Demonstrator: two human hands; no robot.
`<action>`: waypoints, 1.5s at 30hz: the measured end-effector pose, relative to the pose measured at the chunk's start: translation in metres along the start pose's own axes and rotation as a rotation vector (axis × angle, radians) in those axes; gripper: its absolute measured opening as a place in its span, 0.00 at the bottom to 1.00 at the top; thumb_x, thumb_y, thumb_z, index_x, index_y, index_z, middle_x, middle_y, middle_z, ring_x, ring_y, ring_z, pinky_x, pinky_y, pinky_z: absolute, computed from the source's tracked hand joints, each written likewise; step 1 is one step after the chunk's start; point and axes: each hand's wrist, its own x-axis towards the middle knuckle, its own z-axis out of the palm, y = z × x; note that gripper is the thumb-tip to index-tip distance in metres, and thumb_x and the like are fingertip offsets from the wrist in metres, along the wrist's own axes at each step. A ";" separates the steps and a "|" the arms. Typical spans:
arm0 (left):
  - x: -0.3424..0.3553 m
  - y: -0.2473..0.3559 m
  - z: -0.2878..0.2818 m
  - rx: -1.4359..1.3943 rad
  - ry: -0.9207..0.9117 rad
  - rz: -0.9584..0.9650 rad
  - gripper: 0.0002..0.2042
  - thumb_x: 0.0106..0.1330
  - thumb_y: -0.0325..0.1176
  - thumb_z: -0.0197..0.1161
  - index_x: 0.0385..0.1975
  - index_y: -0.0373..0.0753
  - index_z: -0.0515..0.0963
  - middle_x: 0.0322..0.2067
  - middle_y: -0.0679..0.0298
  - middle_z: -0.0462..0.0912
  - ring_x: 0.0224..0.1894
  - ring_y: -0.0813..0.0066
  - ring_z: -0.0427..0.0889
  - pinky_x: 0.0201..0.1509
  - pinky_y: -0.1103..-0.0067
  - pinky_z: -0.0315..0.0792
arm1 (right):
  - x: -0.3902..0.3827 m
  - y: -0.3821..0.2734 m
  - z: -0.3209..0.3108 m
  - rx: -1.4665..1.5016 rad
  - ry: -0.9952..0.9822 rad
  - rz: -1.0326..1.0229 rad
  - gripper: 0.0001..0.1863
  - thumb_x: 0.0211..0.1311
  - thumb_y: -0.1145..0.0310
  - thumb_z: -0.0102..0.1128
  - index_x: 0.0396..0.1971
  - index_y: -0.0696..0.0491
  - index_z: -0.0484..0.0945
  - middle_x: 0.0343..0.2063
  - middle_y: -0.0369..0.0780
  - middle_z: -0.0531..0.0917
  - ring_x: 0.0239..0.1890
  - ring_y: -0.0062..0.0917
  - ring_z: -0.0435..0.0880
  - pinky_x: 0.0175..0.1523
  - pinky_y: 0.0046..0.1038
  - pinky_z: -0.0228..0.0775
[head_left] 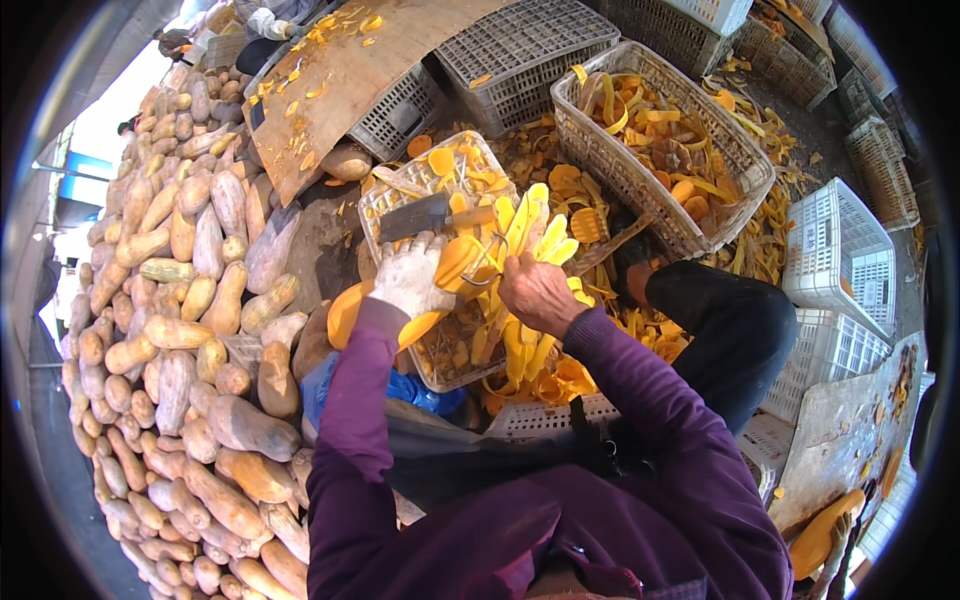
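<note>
My gloved left hand [412, 275] grips a peeled orange squash piece [457, 262], just below a dark cleaver blade [411, 214] with a wooden handle, which lies across a pale, grimy plastic crate [468, 162]. My bare right hand [535, 292] is closed on what looks like a metal-framed peeler [490, 256], held against the squash. Yellow peel strips [520, 357] spill below and around my right hand. Another long orange peeled squash [346, 312] lies behind and below my left wrist.
Unpeeled squashes [227, 305] are heaped on the left. A board [340, 60] with scraps is at the top. A crate of peels [743, 196] is upper right, with white crates [832, 255] beyond my bent right leg [735, 330]. A blue bag [432, 398] lies below the work crate.
</note>
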 end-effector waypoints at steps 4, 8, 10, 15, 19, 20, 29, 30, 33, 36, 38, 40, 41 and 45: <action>-0.008 0.033 0.040 0.153 0.113 -0.070 0.61 0.51 0.62 0.80 0.79 0.32 0.57 0.74 0.45 0.69 0.73 0.50 0.74 0.77 0.56 0.66 | -0.004 0.010 0.031 -0.044 -0.115 0.017 0.10 0.67 0.67 0.57 0.32 0.59 0.74 0.22 0.49 0.78 0.21 0.40 0.81 0.26 0.40 0.75; 0.008 0.015 0.013 -0.085 0.044 -0.074 0.59 0.46 0.58 0.82 0.76 0.30 0.61 0.63 0.40 0.80 0.63 0.45 0.83 0.66 0.62 0.78 | -0.033 0.033 0.021 -0.136 -0.193 -0.115 0.12 0.66 0.66 0.60 0.26 0.58 0.74 0.24 0.48 0.77 0.27 0.40 0.82 0.26 0.41 0.74; 0.018 0.000 0.013 -0.134 0.040 -0.056 0.59 0.45 0.57 0.82 0.76 0.30 0.61 0.62 0.40 0.81 0.62 0.44 0.84 0.66 0.62 0.78 | -0.031 0.037 0.025 -0.060 -0.150 -0.087 0.12 0.66 0.66 0.61 0.26 0.58 0.75 0.24 0.48 0.77 0.27 0.40 0.81 0.26 0.40 0.73; 0.033 -0.004 0.004 -0.208 -0.040 -0.041 0.58 0.46 0.54 0.80 0.78 0.34 0.60 0.58 0.37 0.83 0.59 0.41 0.85 0.66 0.61 0.77 | 0.027 0.037 0.029 0.175 -0.087 -0.110 0.10 0.66 0.67 0.61 0.29 0.57 0.76 0.23 0.48 0.76 0.26 0.40 0.81 0.28 0.38 0.73; 0.051 -0.022 -0.018 -0.364 -0.202 -0.045 0.56 0.45 0.55 0.81 0.76 0.36 0.64 0.58 0.37 0.83 0.60 0.38 0.83 0.65 0.61 0.76 | -0.027 0.032 0.043 0.095 -0.130 -0.013 0.12 0.65 0.67 0.62 0.32 0.61 0.74 0.21 0.50 0.78 0.25 0.43 0.84 0.30 0.41 0.78; 0.059 -0.030 -0.019 -0.376 -0.229 -0.046 0.55 0.45 0.56 0.81 0.75 0.35 0.66 0.59 0.37 0.83 0.62 0.39 0.82 0.67 0.61 0.75 | -0.037 0.032 0.043 0.071 -0.129 -0.009 0.12 0.64 0.67 0.62 0.32 0.61 0.73 0.21 0.50 0.78 0.24 0.44 0.83 0.29 0.41 0.77; 0.029 -0.020 0.018 0.066 0.082 -0.009 0.59 0.50 0.63 0.79 0.77 0.32 0.60 0.68 0.45 0.76 0.71 0.46 0.74 0.77 0.57 0.64 | 0.062 0.038 0.048 0.059 -0.052 0.040 0.11 0.64 0.68 0.62 0.30 0.62 0.75 0.25 0.48 0.76 0.27 0.41 0.81 0.29 0.39 0.76; 0.026 -0.012 0.025 0.142 0.166 0.012 0.59 0.48 0.63 0.80 0.76 0.31 0.62 0.67 0.44 0.77 0.70 0.47 0.76 0.76 0.57 0.65 | 0.064 0.034 0.047 0.057 -0.039 0.052 0.11 0.64 0.68 0.62 0.30 0.62 0.74 0.25 0.48 0.76 0.26 0.41 0.82 0.29 0.39 0.76; 0.023 -0.018 0.021 0.120 0.209 0.001 0.59 0.44 0.62 0.82 0.73 0.31 0.65 0.63 0.44 0.80 0.66 0.49 0.80 0.74 0.58 0.68 | 0.039 0.025 0.037 -0.083 -0.149 0.020 0.12 0.65 0.68 0.61 0.33 0.63 0.74 0.24 0.50 0.78 0.26 0.41 0.84 0.28 0.39 0.77; 0.047 -0.043 0.001 -0.019 0.104 0.012 0.57 0.42 0.60 0.82 0.71 0.30 0.67 0.59 0.44 0.83 0.62 0.48 0.83 0.69 0.60 0.74 | -0.004 0.049 0.035 -0.084 -0.201 0.045 0.12 0.65 0.68 0.61 0.34 0.63 0.73 0.23 0.50 0.78 0.26 0.42 0.85 0.26 0.41 0.75; 0.061 -0.056 -0.006 -0.126 0.027 0.030 0.56 0.42 0.58 0.82 0.71 0.31 0.68 0.59 0.43 0.83 0.61 0.46 0.83 0.67 0.60 0.75 | -0.006 0.054 0.032 -0.032 -0.121 0.124 0.12 0.62 0.68 0.63 0.34 0.63 0.74 0.24 0.49 0.79 0.26 0.43 0.85 0.27 0.41 0.75; 0.072 -0.063 -0.013 -0.217 -0.030 0.038 0.54 0.43 0.57 0.81 0.71 0.34 0.68 0.60 0.43 0.83 0.62 0.44 0.82 0.66 0.59 0.76 | 0.018 0.058 0.035 0.002 -0.097 0.121 0.12 0.64 0.68 0.62 0.34 0.62 0.74 0.24 0.50 0.80 0.24 0.42 0.84 0.27 0.40 0.75; 0.075 -0.063 -0.018 -0.235 -0.060 0.038 0.53 0.43 0.57 0.81 0.71 0.36 0.69 0.60 0.43 0.83 0.62 0.44 0.82 0.66 0.59 0.76 | 0.037 0.060 0.040 0.000 -0.089 0.079 0.12 0.66 0.67 0.62 0.35 0.62 0.74 0.25 0.51 0.79 0.23 0.43 0.83 0.27 0.41 0.74; 0.085 -0.060 -0.036 -0.299 -0.151 0.045 0.50 0.44 0.56 0.80 0.71 0.42 0.71 0.59 0.43 0.83 0.62 0.42 0.81 0.65 0.59 0.75 | 0.075 0.045 0.049 0.031 -0.020 0.088 0.12 0.65 0.67 0.63 0.34 0.62 0.73 0.25 0.52 0.79 0.22 0.42 0.82 0.26 0.41 0.74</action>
